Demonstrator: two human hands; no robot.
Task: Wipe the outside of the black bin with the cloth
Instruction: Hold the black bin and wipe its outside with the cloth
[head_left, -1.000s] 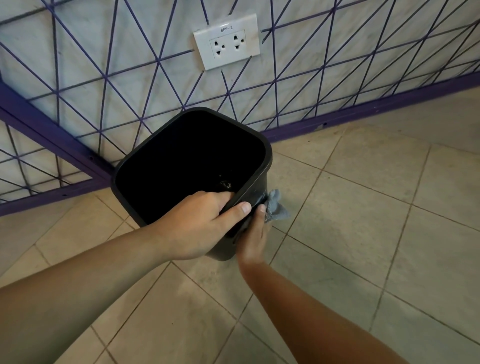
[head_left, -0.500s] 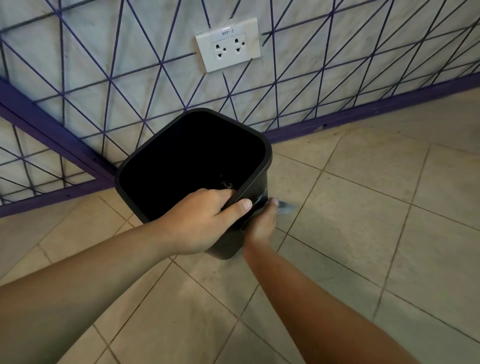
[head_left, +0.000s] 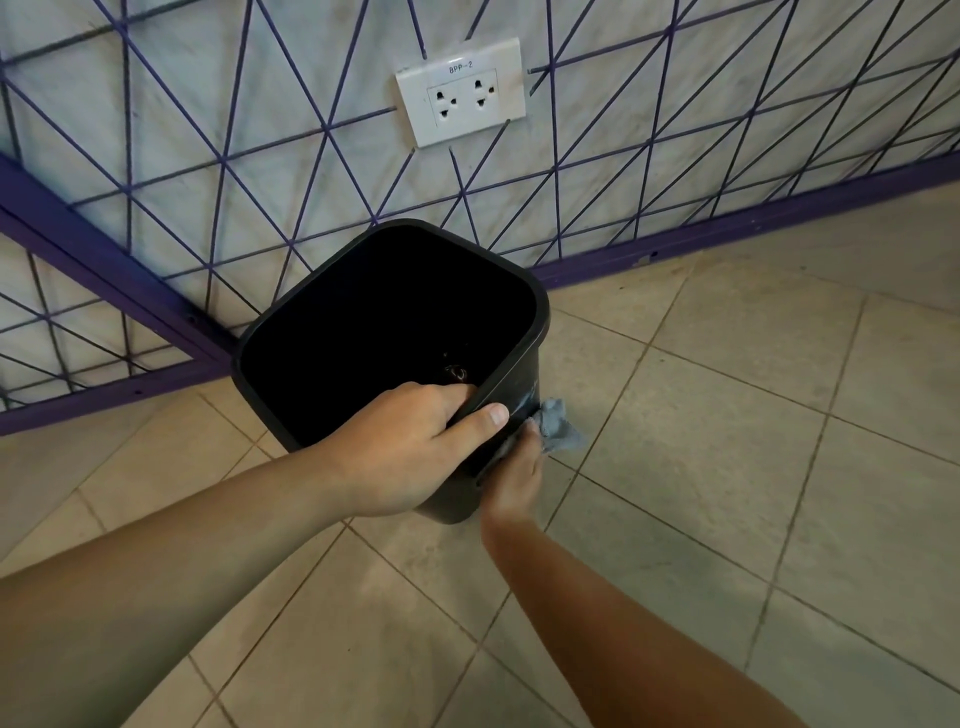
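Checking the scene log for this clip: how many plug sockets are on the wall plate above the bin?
2. Both sit side by side on the white wall plate above the black bin: the left socket and the right socket. No other plate shows in this view.

black bin (head_left: 332, 332) tilted on floor (head_left: 727, 467) | left hand (head_left: 410, 452) grips its near rim | right hand (head_left: 514, 478) presses grey cloth (head_left: 556, 426) on its outer side

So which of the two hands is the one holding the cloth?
The right hand, low against the black bin's outer wall, holds the grey cloth. The left hand grips the rim instead.
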